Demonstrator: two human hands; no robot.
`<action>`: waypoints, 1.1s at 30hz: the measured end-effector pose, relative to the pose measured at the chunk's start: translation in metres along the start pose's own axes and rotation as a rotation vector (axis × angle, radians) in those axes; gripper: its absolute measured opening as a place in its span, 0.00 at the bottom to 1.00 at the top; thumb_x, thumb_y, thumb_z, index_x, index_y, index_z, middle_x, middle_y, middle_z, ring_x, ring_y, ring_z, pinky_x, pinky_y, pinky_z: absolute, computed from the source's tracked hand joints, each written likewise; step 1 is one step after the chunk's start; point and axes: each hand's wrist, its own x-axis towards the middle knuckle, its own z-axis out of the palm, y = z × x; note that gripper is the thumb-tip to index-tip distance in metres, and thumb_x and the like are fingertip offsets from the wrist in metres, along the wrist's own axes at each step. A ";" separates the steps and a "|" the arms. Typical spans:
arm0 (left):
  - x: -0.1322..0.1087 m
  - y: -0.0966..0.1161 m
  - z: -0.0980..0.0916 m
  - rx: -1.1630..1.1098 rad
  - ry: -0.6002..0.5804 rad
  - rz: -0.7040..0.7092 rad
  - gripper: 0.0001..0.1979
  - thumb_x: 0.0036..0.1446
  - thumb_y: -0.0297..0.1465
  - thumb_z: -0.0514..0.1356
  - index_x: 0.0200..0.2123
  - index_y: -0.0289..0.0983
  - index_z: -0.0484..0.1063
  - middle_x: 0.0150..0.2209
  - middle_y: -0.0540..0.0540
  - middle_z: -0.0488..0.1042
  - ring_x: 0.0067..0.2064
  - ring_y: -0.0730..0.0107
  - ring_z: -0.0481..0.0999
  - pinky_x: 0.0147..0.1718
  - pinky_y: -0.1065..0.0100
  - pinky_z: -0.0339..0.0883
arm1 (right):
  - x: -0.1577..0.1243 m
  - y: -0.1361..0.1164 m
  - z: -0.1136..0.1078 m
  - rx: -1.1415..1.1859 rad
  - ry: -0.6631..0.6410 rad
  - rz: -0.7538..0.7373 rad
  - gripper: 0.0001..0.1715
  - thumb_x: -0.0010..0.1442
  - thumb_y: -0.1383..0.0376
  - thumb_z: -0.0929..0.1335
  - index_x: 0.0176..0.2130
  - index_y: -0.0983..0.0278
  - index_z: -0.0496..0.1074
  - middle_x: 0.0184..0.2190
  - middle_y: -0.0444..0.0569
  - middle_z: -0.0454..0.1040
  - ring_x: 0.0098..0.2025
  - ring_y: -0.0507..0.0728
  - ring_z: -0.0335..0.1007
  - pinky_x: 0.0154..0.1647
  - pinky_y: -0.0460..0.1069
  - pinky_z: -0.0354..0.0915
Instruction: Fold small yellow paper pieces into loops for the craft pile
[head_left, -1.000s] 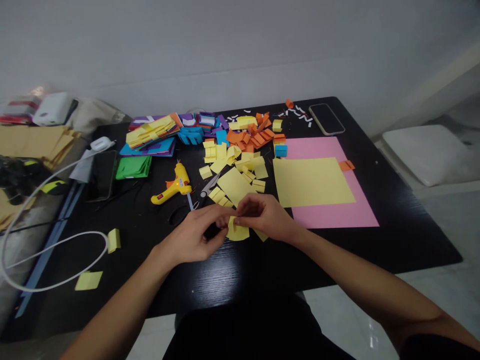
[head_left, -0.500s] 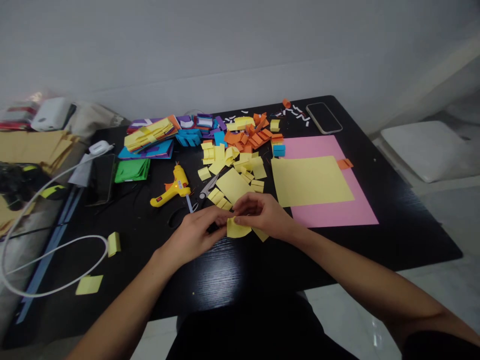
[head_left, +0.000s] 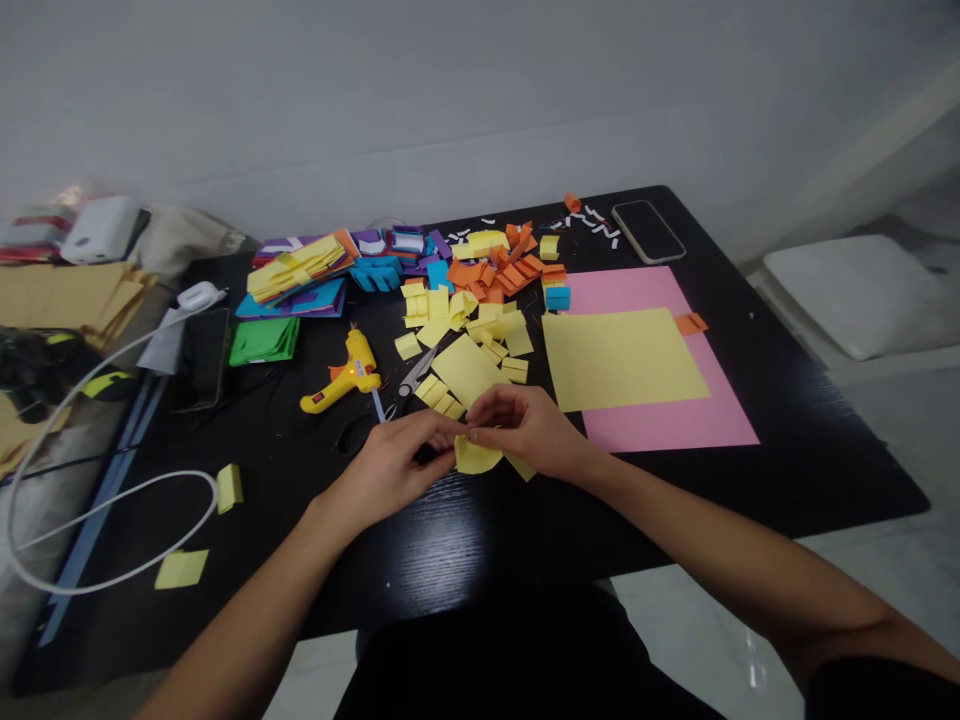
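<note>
Between my two hands is a small piece of yellow paper [head_left: 478, 457], its lower part hanging below the fingers. My left hand [head_left: 397, 458] pinches its left upper edge. The thumb and fingers of my right hand [head_left: 529, 430] close on it from the right, so its top is hidden. Under my right hand lies another yellow sheet [head_left: 469, 368], partly covered. Just beyond my left hand are scissors [head_left: 418, 372] and a yellow glue gun [head_left: 347, 374] with a glue stick in it. Small folded yellow papers [head_left: 439, 396] lie close to my fingertips.
A large yellow sheet [head_left: 626, 360] overlaps a pink sheet [head_left: 675, 428] on the right. Folded orange papers [head_left: 499, 275] and a green stack [head_left: 264, 341] lie farther back. A phone [head_left: 649, 232] sits at the far right corner. A white cable [head_left: 112, 585] loops at left.
My hands stay in nearly the same place, with the fingers shifting slightly on the yellow paper piece. Its visible part looks a little more rounded or tilted. Nothing else on the table has moved.
</note>
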 end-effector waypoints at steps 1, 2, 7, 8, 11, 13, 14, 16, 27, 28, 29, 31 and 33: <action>0.000 0.000 0.000 0.002 -0.002 -0.003 0.08 0.64 0.25 0.64 0.46 0.37 0.77 0.37 0.48 0.81 0.34 0.74 0.80 0.36 0.73 0.77 | 0.000 0.000 0.000 0.006 0.000 0.007 0.14 0.50 0.63 0.80 0.35 0.64 0.78 0.33 0.46 0.82 0.36 0.54 0.79 0.44 0.52 0.74; 0.000 0.000 0.000 0.004 -0.005 -0.009 0.08 0.64 0.25 0.63 0.46 0.37 0.77 0.37 0.48 0.81 0.34 0.73 0.80 0.36 0.73 0.77 | 0.000 0.000 0.000 0.012 0.001 0.014 0.15 0.50 0.63 0.80 0.36 0.64 0.78 0.33 0.46 0.82 0.36 0.54 0.79 0.44 0.52 0.74; 0.000 0.000 0.000 0.008 -0.009 -0.031 0.07 0.64 0.27 0.64 0.45 0.37 0.77 0.36 0.47 0.81 0.34 0.72 0.80 0.35 0.72 0.76 | 0.000 0.000 0.000 0.029 0.014 0.037 0.16 0.48 0.64 0.81 0.36 0.63 0.78 0.33 0.46 0.81 0.36 0.54 0.79 0.45 0.53 0.75; 0.000 0.000 -0.001 0.006 -0.007 -0.032 0.07 0.64 0.27 0.64 0.45 0.37 0.77 0.36 0.47 0.81 0.34 0.72 0.80 0.35 0.72 0.76 | 0.000 -0.001 0.000 0.028 0.014 0.038 0.16 0.48 0.64 0.81 0.36 0.63 0.78 0.33 0.46 0.81 0.36 0.54 0.79 0.45 0.53 0.75; 0.000 0.000 -0.001 0.001 -0.006 -0.044 0.05 0.64 0.27 0.65 0.44 0.36 0.78 0.36 0.47 0.82 0.34 0.72 0.80 0.34 0.72 0.76 | 0.000 -0.002 -0.001 0.016 0.001 0.037 0.15 0.48 0.65 0.80 0.36 0.63 0.78 0.32 0.45 0.81 0.35 0.53 0.79 0.45 0.52 0.75; 0.000 0.000 -0.002 -0.008 -0.009 -0.048 0.05 0.63 0.27 0.65 0.43 0.36 0.78 0.36 0.47 0.82 0.34 0.72 0.81 0.35 0.73 0.76 | 0.000 -0.002 0.000 0.007 -0.013 0.034 0.16 0.47 0.64 0.81 0.36 0.63 0.78 0.32 0.45 0.81 0.35 0.53 0.79 0.44 0.52 0.75; 0.000 0.000 -0.002 -0.012 -0.010 -0.049 0.05 0.63 0.27 0.66 0.43 0.36 0.78 0.36 0.48 0.82 0.34 0.72 0.81 0.35 0.73 0.76 | 0.000 -0.003 0.000 0.001 -0.019 0.033 0.16 0.47 0.64 0.81 0.35 0.64 0.78 0.32 0.46 0.81 0.35 0.54 0.79 0.44 0.52 0.75; 0.000 0.000 -0.001 -0.019 -0.010 -0.048 0.05 0.63 0.26 0.66 0.43 0.36 0.78 0.36 0.48 0.82 0.34 0.73 0.81 0.35 0.74 0.76 | 0.000 -0.003 0.000 -0.013 -0.022 0.036 0.17 0.47 0.62 0.82 0.35 0.64 0.79 0.32 0.46 0.81 0.36 0.54 0.79 0.44 0.52 0.75; 0.001 0.002 -0.001 -0.093 0.008 -0.079 0.07 0.61 0.27 0.67 0.43 0.36 0.79 0.34 0.48 0.83 0.33 0.73 0.82 0.35 0.73 0.79 | -0.001 -0.002 0.000 0.012 -0.028 0.042 0.16 0.49 0.63 0.81 0.37 0.64 0.79 0.32 0.46 0.81 0.35 0.53 0.79 0.43 0.52 0.75; 0.001 0.002 -0.002 -0.092 0.010 -0.076 0.07 0.61 0.27 0.67 0.43 0.36 0.79 0.34 0.48 0.83 0.32 0.73 0.82 0.35 0.73 0.79 | -0.001 -0.002 0.000 0.015 -0.026 0.042 0.16 0.49 0.63 0.80 0.37 0.64 0.79 0.32 0.46 0.81 0.35 0.53 0.79 0.43 0.52 0.75; 0.002 0.002 -0.002 -0.090 0.012 -0.072 0.07 0.61 0.27 0.67 0.43 0.36 0.79 0.34 0.48 0.83 0.32 0.73 0.82 0.35 0.73 0.79 | -0.001 -0.002 0.000 0.018 -0.023 0.044 0.16 0.49 0.63 0.80 0.37 0.64 0.79 0.32 0.46 0.81 0.35 0.53 0.79 0.44 0.52 0.75; 0.002 0.003 -0.003 -0.083 0.020 -0.060 0.06 0.61 0.27 0.67 0.43 0.36 0.79 0.34 0.48 0.83 0.32 0.74 0.82 0.35 0.74 0.79 | -0.001 -0.003 0.001 0.023 -0.017 0.048 0.15 0.48 0.63 0.80 0.37 0.64 0.79 0.32 0.46 0.81 0.35 0.53 0.79 0.44 0.52 0.75; 0.002 0.003 -0.003 -0.074 0.027 -0.047 0.06 0.61 0.27 0.67 0.43 0.36 0.79 0.34 0.49 0.83 0.32 0.74 0.82 0.35 0.74 0.79 | -0.002 -0.004 0.002 0.032 -0.014 0.046 0.15 0.48 0.64 0.80 0.37 0.63 0.79 0.32 0.46 0.81 0.35 0.53 0.79 0.44 0.52 0.75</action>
